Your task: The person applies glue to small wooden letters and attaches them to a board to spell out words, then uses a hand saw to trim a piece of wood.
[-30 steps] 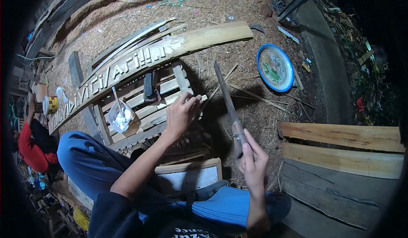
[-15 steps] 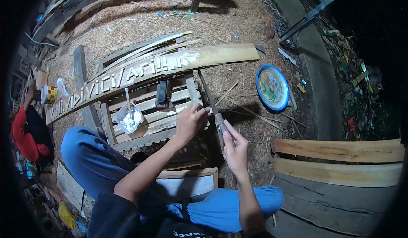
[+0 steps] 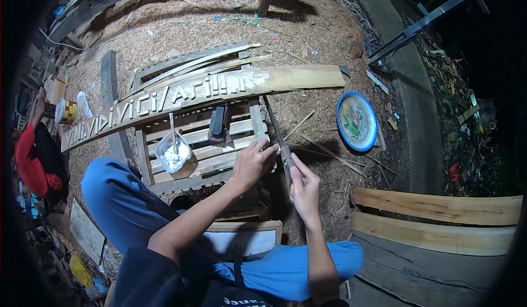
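My right hand (image 3: 305, 189) is closed around a long, narrow, dark tool (image 3: 278, 127), with a blade-like length pointing away and a brownish part near my fingers; its exact kind is unclear. Close to its left side, my left hand (image 3: 252, 161) is pinched, fingertips by the tool; anything small in them cannot be made out. Beyond both hands a long wooden board (image 3: 307, 77) bears raised letters built from thin wood strips. It lies across a slatted wooden pallet (image 3: 241, 127). On the slats sit a clear plastic tub (image 3: 173, 152) of white paste with a stick in it, and a black block-like object (image 3: 219, 121).
A blue-rimmed round tray (image 3: 357, 121) lies on the ground at right. Two planks (image 3: 439, 205) rest at lower right. Thin wood strips (image 3: 335, 153) are scattered beside the pallet. At far left are a person in red (image 3: 33, 167) and a yellow-and-red can (image 3: 66, 111).
The view has shifted slightly, so the board, tub and tray appear a little farther right and lower. Both hands keep nearly the same pose by the tool.
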A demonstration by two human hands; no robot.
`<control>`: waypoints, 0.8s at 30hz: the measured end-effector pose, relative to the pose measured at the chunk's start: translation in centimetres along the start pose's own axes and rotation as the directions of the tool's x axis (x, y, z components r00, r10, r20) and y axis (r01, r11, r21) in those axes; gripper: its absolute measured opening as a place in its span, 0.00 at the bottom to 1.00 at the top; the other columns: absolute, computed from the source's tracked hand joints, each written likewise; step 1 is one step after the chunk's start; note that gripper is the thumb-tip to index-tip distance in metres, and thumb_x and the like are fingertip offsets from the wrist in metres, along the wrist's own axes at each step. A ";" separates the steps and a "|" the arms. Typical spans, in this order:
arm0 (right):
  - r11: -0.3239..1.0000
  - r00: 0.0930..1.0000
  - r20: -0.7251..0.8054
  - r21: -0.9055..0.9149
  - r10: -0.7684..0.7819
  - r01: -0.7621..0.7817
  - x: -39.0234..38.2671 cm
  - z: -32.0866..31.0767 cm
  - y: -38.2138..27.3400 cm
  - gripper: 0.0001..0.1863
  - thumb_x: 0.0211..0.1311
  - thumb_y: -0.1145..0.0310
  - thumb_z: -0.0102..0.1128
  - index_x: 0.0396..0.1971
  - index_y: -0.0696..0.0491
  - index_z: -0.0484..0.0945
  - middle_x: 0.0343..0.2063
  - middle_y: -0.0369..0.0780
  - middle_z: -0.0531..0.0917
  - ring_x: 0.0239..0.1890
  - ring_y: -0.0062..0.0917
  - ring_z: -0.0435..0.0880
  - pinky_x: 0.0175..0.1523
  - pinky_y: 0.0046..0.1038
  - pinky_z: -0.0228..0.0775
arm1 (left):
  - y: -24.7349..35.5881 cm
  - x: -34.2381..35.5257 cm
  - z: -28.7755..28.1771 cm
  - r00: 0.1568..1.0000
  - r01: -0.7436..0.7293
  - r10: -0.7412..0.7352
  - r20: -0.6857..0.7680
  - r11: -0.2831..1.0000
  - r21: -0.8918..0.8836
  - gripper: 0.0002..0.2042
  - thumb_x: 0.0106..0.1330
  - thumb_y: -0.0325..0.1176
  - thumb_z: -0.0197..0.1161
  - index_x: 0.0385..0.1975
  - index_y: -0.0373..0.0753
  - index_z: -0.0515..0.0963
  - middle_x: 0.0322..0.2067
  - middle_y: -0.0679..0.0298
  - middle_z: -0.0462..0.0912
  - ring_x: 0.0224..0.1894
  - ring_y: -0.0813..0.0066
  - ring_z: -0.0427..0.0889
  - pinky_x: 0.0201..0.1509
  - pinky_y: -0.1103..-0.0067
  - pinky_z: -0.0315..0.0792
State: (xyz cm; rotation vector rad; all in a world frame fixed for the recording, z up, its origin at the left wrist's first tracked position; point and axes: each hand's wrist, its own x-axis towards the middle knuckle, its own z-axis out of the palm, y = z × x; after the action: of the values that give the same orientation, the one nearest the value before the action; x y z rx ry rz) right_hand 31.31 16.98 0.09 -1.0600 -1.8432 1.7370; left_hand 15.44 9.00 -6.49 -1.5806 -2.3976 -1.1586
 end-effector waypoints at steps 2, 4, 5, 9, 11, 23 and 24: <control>0.986 0.986 0.023 -0.024 -0.167 0.167 0.5 -0.5 1.1 0.21 0.80 0.66 0.54 0.68 0.55 0.75 0.17 0.24 0.72 0.13 0.05 0.60 0.17 0.18 0.48 | 0.0 0.0 0.1 0.998 0.034 -0.033 0.053 0.999 -0.025 0.14 0.62 0.35 0.70 0.49 0.46 0.84 0.40 0.63 0.79 0.39 0.62 0.83 0.36 0.66 0.80; 0.985 0.992 0.007 -0.120 -0.125 0.125 0.5 -0.6 0.7 0.21 0.81 0.65 0.54 0.67 0.55 0.76 0.19 0.25 0.75 0.14 0.05 0.61 0.18 0.18 0.49 | -0.2 -0.1 -0.1 0.998 0.031 -0.030 0.056 0.999 -0.015 0.15 0.62 0.35 0.71 0.49 0.46 0.84 0.41 0.63 0.79 0.39 0.61 0.83 0.36 0.66 0.80; 0.986 0.993 0.008 -0.117 -0.122 0.122 0.4 -0.3 0.6 0.21 0.81 0.65 0.54 0.67 0.55 0.76 0.19 0.25 0.75 0.14 0.05 0.61 0.18 0.18 0.49 | -0.3 -0.2 -0.2 0.998 0.025 -0.024 0.057 1.000 -0.009 0.16 0.61 0.35 0.71 0.50 0.46 0.84 0.41 0.63 0.79 0.40 0.61 0.83 0.36 0.65 0.80; 0.977 0.987 -0.032 -0.146 -0.160 0.154 -0.1 1.0 1.2 0.21 0.81 0.64 0.52 0.67 0.55 0.77 0.25 0.28 0.80 0.16 0.06 0.62 0.18 0.18 0.51 | -0.5 -0.3 -0.4 0.993 0.050 -0.048 0.108 0.999 -0.021 0.18 0.59 0.33 0.72 0.51 0.47 0.84 0.43 0.62 0.79 0.42 0.61 0.84 0.37 0.65 0.80; 0.974 0.992 -0.006 -0.194 -0.123 0.120 -0.4 0.4 1.0 0.21 0.81 0.65 0.51 0.67 0.58 0.76 0.40 0.39 0.87 0.26 0.12 0.78 0.28 0.19 0.70 | -0.4 -0.3 -0.6 0.989 0.069 -0.062 0.134 0.997 -0.047 0.19 0.59 0.33 0.72 0.51 0.47 0.84 0.43 0.62 0.79 0.42 0.60 0.84 0.37 0.65 0.80; 0.991 0.995 -0.023 -0.093 -0.100 0.098 -2.3 0.8 -1.0 0.21 0.80 0.71 0.51 0.65 0.68 0.73 0.63 0.54 0.79 0.66 0.33 0.78 0.70 0.32 0.68 | 0.0 -0.3 -0.7 0.981 0.069 -0.057 0.185 0.996 -0.054 0.22 0.54 0.31 0.74 0.52 0.49 0.84 0.43 0.63 0.79 0.38 0.60 0.86 0.35 0.66 0.80; 0.993 0.996 -0.017 -0.089 -0.085 0.083 -2.3 1.0 -1.3 0.21 0.80 0.72 0.50 0.65 0.67 0.74 0.63 0.54 0.79 0.66 0.34 0.78 0.71 0.32 0.67 | -0.2 -0.3 -0.8 0.981 0.068 -0.057 0.187 0.996 -0.052 0.22 0.54 0.31 0.74 0.52 0.49 0.84 0.43 0.63 0.79 0.37 0.60 0.86 0.34 0.66 0.80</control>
State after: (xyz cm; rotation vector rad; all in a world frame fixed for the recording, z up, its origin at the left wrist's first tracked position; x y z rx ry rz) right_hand 31.68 14.65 1.69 -1.0142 -1.9384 1.6041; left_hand 15.15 8.28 -6.10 -1.7137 -2.5680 -1.1492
